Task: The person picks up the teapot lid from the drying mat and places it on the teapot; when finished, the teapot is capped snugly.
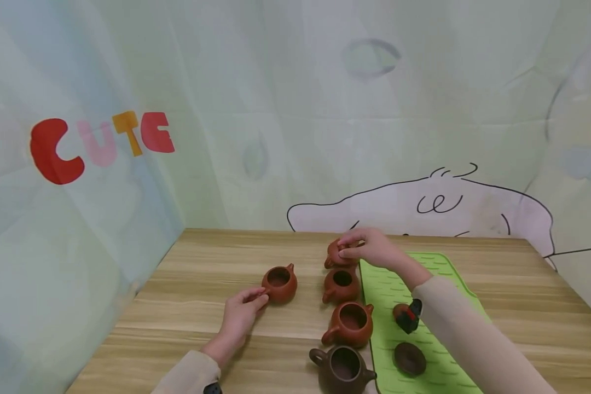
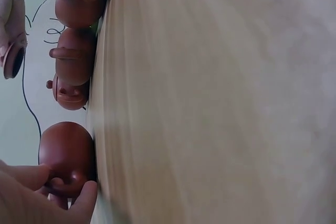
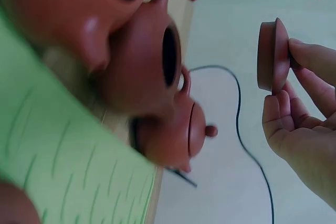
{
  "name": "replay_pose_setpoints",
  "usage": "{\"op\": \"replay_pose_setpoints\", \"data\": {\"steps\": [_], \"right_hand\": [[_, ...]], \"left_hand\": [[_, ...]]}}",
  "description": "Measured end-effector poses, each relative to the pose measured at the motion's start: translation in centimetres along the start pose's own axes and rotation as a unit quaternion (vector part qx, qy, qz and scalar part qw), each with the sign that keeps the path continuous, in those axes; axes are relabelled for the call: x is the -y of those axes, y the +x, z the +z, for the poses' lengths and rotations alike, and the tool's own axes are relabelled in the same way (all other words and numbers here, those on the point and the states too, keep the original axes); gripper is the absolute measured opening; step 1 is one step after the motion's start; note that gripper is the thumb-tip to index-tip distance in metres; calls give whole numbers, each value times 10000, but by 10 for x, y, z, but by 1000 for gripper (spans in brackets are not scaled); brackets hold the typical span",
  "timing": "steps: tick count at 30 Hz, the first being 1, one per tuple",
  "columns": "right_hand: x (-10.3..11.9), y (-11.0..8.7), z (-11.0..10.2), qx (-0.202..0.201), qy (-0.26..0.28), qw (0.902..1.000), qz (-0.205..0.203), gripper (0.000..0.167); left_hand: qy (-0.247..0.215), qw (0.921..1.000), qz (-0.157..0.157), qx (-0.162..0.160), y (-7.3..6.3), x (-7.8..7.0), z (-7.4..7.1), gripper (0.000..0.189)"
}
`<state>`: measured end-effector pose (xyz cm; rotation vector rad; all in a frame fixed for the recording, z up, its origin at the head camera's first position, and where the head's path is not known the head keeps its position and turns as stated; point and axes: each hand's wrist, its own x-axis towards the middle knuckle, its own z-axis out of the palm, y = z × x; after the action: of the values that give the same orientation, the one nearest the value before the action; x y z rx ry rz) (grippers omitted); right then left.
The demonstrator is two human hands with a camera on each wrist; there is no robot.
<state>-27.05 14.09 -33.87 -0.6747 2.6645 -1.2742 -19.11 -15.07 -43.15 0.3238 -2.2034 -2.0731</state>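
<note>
My left hand (image 1: 238, 317) pinches the handle of a lidless reddish-brown clay teapot (image 1: 280, 293), which stands on the table left of a row of teapots. Between the thumb and fingers of my right hand (image 1: 371, 249) is a reddish-brown teapot lid (image 3: 274, 56), tilted on edge in the right wrist view and held apart from the pots. Below that hand, at the row's far end, stands a small teapot (image 3: 176, 132) with its knobbed lid on. Nearer in the row are two lidless reddish teapots (image 1: 341, 290) and a dark brown lidless teapot (image 1: 345, 375).
A green ridged mat (image 1: 386, 350) lies right of the row. On it are a reddish lid (image 1: 399, 312), partly hidden by the wrist camera, and a dark brown lid (image 1: 410, 359). A printed cloth (image 1: 256, 109) hangs behind the wooden table (image 1: 177, 306).
</note>
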Motion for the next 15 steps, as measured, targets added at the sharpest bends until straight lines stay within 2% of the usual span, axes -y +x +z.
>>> {"op": "replay_pose_setpoints", "data": {"steps": [5,12,15], "right_hand": [[14,16,15,90,31,9999,-128,23],[30,32,39,334,663,9972,23,22],[34,37,49,256,486,9985,-10,21]], "left_hand": [[-18,10000,-60,9,1,-2,-2,28],[33,10000,-15,35,0,-2,-3,27],[25,10000,38,69,-1,-2,-3,27]]}}
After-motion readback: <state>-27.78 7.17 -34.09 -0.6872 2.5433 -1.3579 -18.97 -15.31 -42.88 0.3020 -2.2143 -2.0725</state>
